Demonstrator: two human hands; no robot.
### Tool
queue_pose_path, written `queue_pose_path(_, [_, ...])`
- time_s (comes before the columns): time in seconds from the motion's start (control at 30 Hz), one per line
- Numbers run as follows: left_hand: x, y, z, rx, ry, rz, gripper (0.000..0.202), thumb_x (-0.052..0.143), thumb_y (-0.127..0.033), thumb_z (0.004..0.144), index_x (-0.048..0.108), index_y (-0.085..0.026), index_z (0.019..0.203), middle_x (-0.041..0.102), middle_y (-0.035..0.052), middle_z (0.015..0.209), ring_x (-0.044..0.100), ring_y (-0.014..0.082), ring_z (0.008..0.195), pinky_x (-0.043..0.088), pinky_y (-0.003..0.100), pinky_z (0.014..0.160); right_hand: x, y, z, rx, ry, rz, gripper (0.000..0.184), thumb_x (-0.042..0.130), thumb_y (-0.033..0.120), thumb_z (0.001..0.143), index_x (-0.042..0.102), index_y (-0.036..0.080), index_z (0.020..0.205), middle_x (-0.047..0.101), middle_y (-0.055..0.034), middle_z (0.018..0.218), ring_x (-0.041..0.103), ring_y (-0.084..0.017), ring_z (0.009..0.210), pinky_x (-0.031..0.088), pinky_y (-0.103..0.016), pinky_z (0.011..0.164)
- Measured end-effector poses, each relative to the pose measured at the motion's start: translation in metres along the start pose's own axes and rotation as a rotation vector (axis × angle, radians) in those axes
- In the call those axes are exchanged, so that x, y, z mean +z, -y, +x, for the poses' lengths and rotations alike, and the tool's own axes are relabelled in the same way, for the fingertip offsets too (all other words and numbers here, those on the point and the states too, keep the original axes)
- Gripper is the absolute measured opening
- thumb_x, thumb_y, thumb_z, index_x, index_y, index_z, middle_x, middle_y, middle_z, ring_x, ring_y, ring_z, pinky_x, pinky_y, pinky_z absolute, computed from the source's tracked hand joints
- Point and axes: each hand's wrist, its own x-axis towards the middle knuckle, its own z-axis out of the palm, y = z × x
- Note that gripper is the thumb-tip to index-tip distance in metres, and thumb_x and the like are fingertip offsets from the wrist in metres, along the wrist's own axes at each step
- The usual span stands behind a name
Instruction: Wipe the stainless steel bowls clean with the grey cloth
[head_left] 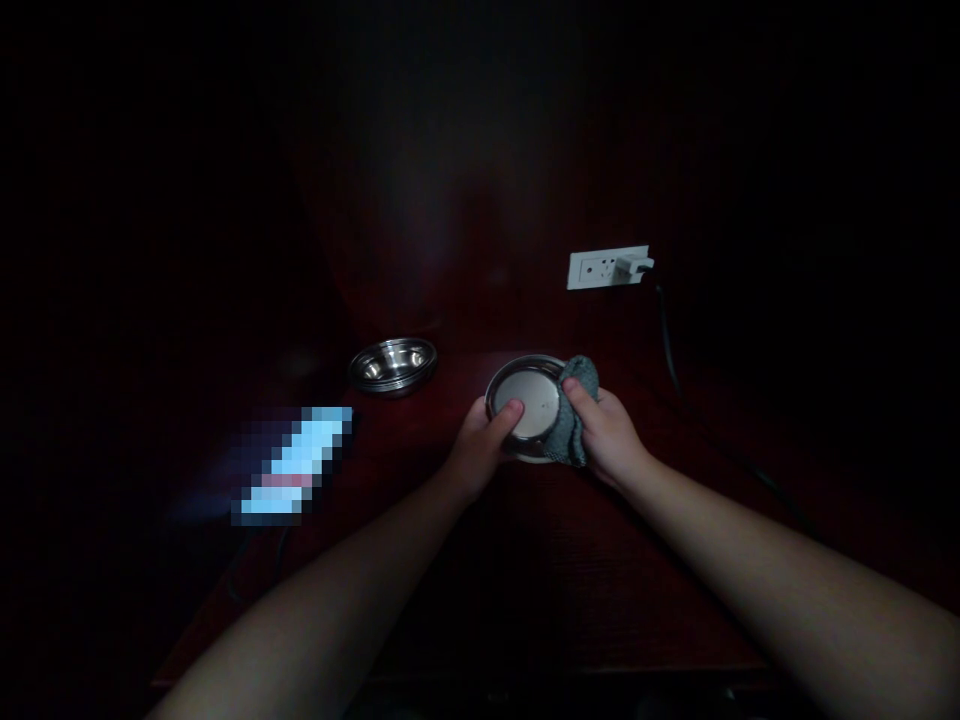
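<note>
A shiny metal bowl point(527, 399) is held up over the dark red table, its flat round base facing me. My left hand point(481, 440) grips its left side, thumb pressed on the base and the other fingers hidden behind. On the right side, my right hand point(604, 430) is closed around a grey-green cloth point(568, 425). That cloth is folded over the bowl's right edge, pinched against it under the thumb. Farther back to the left, a small stack of similar metal bowls point(394, 366) stands on the table with the open side up.
A lit screen point(304, 460), blurred into blocks, lies on the left of the table point(480, 600). On the back wall is a white power socket point(607, 268) with a plug in it, and a dark cable point(667, 340) hangs at its right. The surroundings are very dark.
</note>
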Motion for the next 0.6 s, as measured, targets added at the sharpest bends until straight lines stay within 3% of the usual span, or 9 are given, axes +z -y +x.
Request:
queue_pose_path(0.23, [-0.001, -0.01, 0.002, 0.132, -0.11, 0.175, 0.048, 0.068, -0.047, 0.073, 0.057, -0.014, 0.106, 0.066, 0.0123, 0.109, 0.064, 0.022, 0.094, 0.051, 0.032, 0.079, -0.003, -0.001, 0.001, -0.028, 0.059, -0.051, 0.042, 0.072, 0.057, 0.068, 0.065, 0.016, 0.076, 0.067, -0.0023, 0.068, 0.06, -0.016, 0.061, 0.048, -0.028, 0.059])
queue_pose_path(0.6, [-0.004, -0.009, 0.005, 0.205, -0.001, 0.204, 0.048, 0.071, -0.039, 0.072, 0.055, -0.013, 0.11, 0.066, 0.0124, 0.108, 0.063, 0.02, 0.091, 0.05, 0.033, 0.08, -0.005, 0.003, 0.002, 0.018, 0.044, -0.024, 0.046, 0.069, 0.058, 0.07, 0.07, 0.016, 0.087, 0.07, -0.0045, 0.071, 0.064, -0.019, 0.066, 0.052, -0.032, 0.065])
